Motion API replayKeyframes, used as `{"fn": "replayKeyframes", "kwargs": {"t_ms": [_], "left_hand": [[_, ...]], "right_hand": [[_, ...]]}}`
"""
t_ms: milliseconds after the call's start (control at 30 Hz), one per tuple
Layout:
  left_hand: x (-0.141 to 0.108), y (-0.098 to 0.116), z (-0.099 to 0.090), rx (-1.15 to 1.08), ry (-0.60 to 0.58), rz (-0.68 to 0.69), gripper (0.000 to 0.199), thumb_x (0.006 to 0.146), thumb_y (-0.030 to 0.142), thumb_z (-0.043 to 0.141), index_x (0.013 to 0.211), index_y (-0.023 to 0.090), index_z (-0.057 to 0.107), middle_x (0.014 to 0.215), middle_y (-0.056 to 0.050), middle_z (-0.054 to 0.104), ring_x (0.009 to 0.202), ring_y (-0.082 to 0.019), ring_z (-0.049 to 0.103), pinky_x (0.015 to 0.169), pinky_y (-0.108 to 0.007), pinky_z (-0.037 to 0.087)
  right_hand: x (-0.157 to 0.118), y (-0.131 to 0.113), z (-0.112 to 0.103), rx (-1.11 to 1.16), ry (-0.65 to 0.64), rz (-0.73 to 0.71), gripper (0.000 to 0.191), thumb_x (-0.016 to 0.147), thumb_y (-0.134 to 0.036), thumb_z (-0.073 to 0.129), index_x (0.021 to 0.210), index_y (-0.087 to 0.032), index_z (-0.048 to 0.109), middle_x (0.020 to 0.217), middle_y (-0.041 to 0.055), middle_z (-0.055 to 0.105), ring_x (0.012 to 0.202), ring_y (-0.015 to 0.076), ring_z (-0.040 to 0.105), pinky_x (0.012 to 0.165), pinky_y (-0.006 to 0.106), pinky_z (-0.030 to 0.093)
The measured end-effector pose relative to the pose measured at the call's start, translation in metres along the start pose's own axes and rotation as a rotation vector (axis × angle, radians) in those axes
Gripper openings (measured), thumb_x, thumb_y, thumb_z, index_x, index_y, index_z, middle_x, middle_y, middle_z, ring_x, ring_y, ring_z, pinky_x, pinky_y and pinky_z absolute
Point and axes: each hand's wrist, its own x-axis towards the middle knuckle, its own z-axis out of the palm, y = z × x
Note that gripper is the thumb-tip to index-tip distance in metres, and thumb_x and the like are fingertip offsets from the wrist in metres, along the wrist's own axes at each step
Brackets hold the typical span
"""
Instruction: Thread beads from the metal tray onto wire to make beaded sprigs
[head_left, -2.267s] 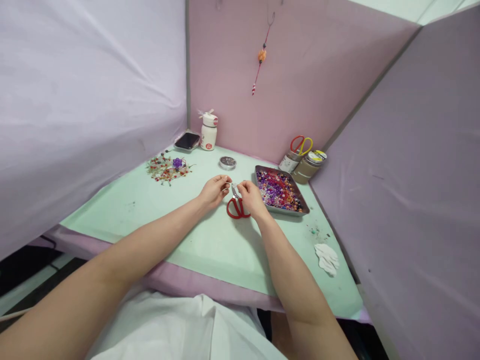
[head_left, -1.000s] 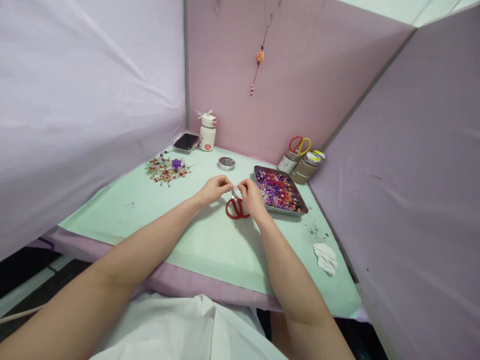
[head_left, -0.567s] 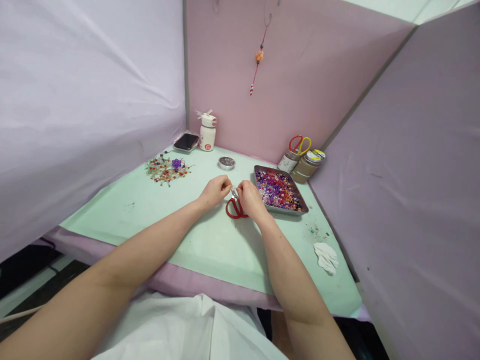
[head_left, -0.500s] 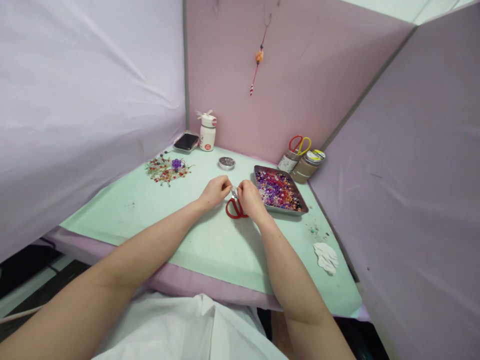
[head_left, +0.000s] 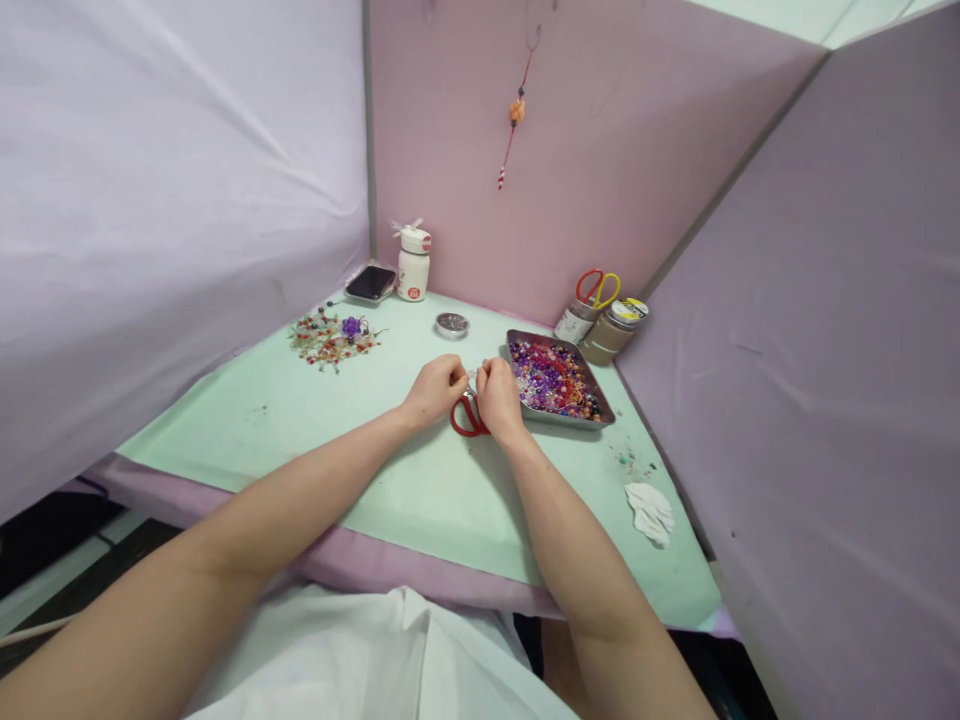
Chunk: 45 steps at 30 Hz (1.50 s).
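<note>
My left hand and my right hand are close together over the middle of the table, both with fingers pinched. Between the fingertips shows a small clear piece, perhaps beads, too small to make out. Red-handled scissors lie on the table just beneath, partly covered by my right hand. Right beside that hand is a metal tray of purple, red, clear and orange beads. A small round dish with tiny contents sits behind my hands.
Strung beads with a purple cluster lie at left. Behind stand a phone, white bottle, scissors cup and jar. White gloves lie right. A beaded string hangs on the wall.
My hands have shifted slightly around the small clear piece, and my right hand now covers more of the scissors. The whole view has moved very slightly.
</note>
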Motion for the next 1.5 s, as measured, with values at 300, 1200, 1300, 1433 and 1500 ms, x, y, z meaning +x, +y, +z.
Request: {"fn": "replayKeyframes", "kwargs": {"t_ms": [300,1200,1300,1433,1500], "left_hand": [[0.004,-0.004,0.0,-0.586,-0.072,-0.314,0.016,0.068,0.027,0.061,0.065,0.018,0.049,0.065,0.002,0.055,0.062,-0.01,0.048,0.062,-0.024,0.038],[0.012,-0.005,-0.028,-1.019,-0.36,-0.721,0.008,0.074,0.011,0.07,0.075,0.013,0.063,0.071,-0.003,0.063,0.064,-0.007,0.058,0.065,-0.02,0.048],[0.011,-0.006,-0.028,-1.014,-0.359,-0.693,0.009,0.073,0.012,0.071,0.074,0.013,0.062,0.072,-0.002,0.063,0.064,-0.007,0.057,0.068,-0.021,0.048],[0.011,-0.012,-0.025,-1.003,-0.377,-0.609,0.015,0.071,0.017,0.075,0.076,0.013,0.061,0.068,0.0,0.06,0.059,-0.006,0.054,0.062,-0.021,0.046],[0.011,-0.014,-0.022,-0.99,-0.367,-0.576,0.019,0.07,0.018,0.076,0.078,0.013,0.06,0.066,0.001,0.059,0.057,-0.005,0.052,0.059,-0.02,0.044]], "right_hand": [[0.003,-0.001,0.001,0.52,-0.04,0.16,0.015,0.085,-0.035,0.045,0.085,-0.021,0.048,0.069,-0.0012,0.059,0.061,0.013,0.053,0.063,0.027,0.043],[-0.002,-0.006,-0.007,0.257,-0.112,-0.136,0.015,0.089,-0.031,0.041,0.092,-0.021,0.052,0.091,0.0051,0.062,0.085,0.0178,0.058,0.078,0.031,0.044],[-0.002,-0.006,-0.006,0.244,-0.114,-0.154,0.014,0.09,-0.03,0.041,0.092,-0.021,0.051,0.089,0.0045,0.062,0.083,0.0175,0.058,0.079,0.032,0.044],[-0.003,-0.006,-0.006,0.226,-0.131,-0.165,0.013,0.09,-0.028,0.041,0.092,-0.021,0.051,0.089,0.0046,0.062,0.081,0.0173,0.057,0.077,0.031,0.044],[-0.003,-0.005,-0.006,0.225,-0.136,-0.169,0.013,0.09,-0.028,0.041,0.092,-0.02,0.051,0.089,0.0048,0.062,0.082,0.0172,0.057,0.077,0.031,0.044]]}}
